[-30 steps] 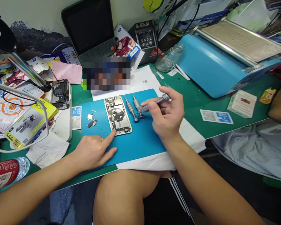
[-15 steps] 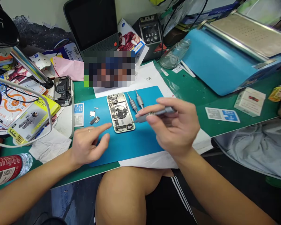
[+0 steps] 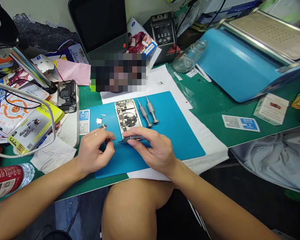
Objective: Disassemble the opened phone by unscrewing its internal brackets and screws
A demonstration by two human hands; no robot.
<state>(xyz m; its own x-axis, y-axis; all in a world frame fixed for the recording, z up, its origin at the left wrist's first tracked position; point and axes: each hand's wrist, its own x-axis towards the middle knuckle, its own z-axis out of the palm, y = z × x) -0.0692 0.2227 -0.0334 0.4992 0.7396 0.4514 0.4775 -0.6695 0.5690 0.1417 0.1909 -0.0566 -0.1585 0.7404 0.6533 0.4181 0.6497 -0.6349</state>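
A grey screwdriver (image 3: pixel 133 138) lies nearly level in my right hand (image 3: pixel 156 150), pinched between thumb and fingers. Its tip points left, just past the lower end of an opened phone (image 3: pixel 127 115). The phone lies on a blue mat (image 3: pixel 185 140) with its inner parts showing; my right hand hides its lower end. My left hand (image 3: pixel 96 151) is left of the screwdriver tip, fingers curled, a small gap between index finger and thumb, and nothing visible in it. Beyond it lie a small dark part (image 3: pixel 103 126) and a silvery piece (image 3: pixel 99 121).
Two more screwdrivers (image 3: pixel 144 115) lie right of the phone. At the left are another opened phone (image 3: pixel 66 96), a battery box (image 3: pixel 36 128) and a bottle (image 3: pixel 10 180). A glass jar (image 3: pixel 190 56) and a large blue machine (image 3: pixel 237 66) stand at the back right.
My right hand has brought the screwdriver left and down, from the phone's right side to its lower end. My left index finger, stretched out before, has curled back.
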